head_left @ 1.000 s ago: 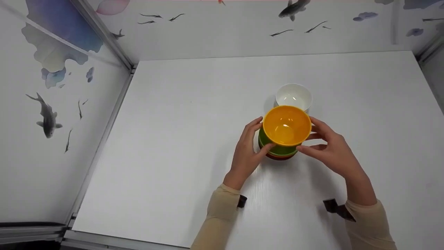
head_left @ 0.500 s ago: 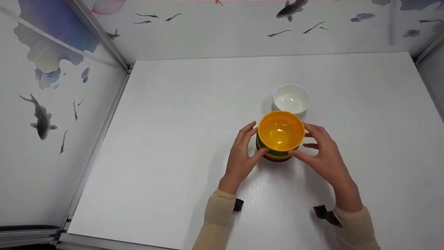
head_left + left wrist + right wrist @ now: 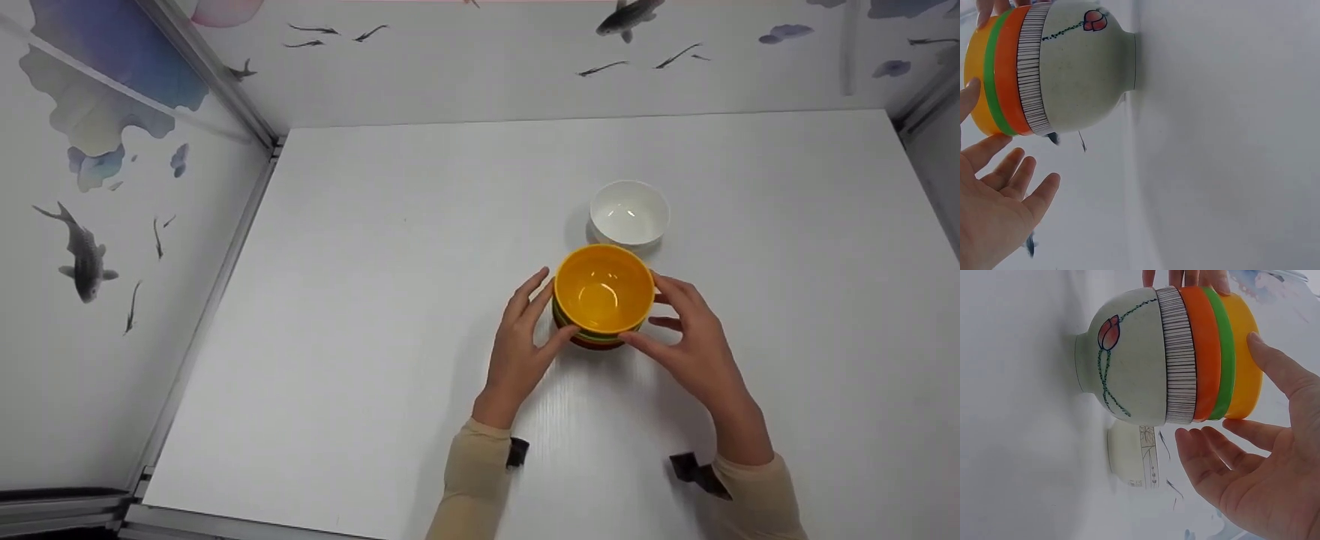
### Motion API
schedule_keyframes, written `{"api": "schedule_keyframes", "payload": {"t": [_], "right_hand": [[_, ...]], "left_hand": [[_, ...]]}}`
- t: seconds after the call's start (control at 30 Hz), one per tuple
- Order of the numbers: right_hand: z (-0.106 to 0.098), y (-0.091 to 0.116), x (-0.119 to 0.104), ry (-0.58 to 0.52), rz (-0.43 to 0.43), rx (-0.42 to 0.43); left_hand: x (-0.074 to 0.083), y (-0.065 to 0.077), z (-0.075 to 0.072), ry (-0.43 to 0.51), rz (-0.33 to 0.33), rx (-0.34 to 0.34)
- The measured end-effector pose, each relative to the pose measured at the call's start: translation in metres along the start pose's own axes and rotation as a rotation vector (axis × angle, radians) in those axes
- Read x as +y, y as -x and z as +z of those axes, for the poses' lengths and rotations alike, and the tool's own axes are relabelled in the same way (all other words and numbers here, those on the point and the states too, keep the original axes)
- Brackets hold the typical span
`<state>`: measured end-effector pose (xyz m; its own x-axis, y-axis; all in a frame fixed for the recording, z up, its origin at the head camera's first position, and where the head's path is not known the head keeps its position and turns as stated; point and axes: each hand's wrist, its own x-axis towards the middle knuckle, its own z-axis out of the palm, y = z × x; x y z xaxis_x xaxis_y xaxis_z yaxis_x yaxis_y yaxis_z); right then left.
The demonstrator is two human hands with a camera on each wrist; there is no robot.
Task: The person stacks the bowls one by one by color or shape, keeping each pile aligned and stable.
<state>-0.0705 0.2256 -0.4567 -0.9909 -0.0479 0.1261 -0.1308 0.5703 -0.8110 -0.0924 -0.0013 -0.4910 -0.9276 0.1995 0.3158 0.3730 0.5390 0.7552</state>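
Note:
A yellow bowl (image 3: 604, 289) sits at the top of a nested stack. My left hand (image 3: 517, 349) holds its left side and my right hand (image 3: 697, 349) its right side, thumbs at the near side, index fingers farther round. Beneath it show a green bowl (image 3: 1225, 354) and an orange bowl (image 3: 1205, 354). Lowest comes a pale bowl (image 3: 1134, 360) with a painted red flower, standing on the table. Between orange and pale runs a black-lined band (image 3: 1179, 360); whether it is a separate bowl I cannot tell. The other fingers of each hand spread beside the stack.
A white bowl (image 3: 630, 214) stands upright just behind the stack. The white table (image 3: 360, 315) is bordered by a left wall (image 3: 135, 225) and a back wall (image 3: 480, 75) printed with fish.
Both hands have brought the yellow bowl lower and nearer to me in the head view. It now covers more of the green bowl. The white bowl has stayed put.

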Motion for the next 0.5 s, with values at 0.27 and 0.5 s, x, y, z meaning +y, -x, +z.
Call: {"api": "schedule_keyframes", "payload": {"t": [0.27,0.5], "right_hand": [[0.0032,0.0028,0.0032,-0.016,0.011,-0.011],[0.0053,0.0052,0.0034,-0.041,0.03,-0.021]], "left_hand": [[0.0013,0.0037,0.001,0.0,-0.016,0.001],[0.003,0.0052,0.0,0.002,-0.055,-0.048]]}}
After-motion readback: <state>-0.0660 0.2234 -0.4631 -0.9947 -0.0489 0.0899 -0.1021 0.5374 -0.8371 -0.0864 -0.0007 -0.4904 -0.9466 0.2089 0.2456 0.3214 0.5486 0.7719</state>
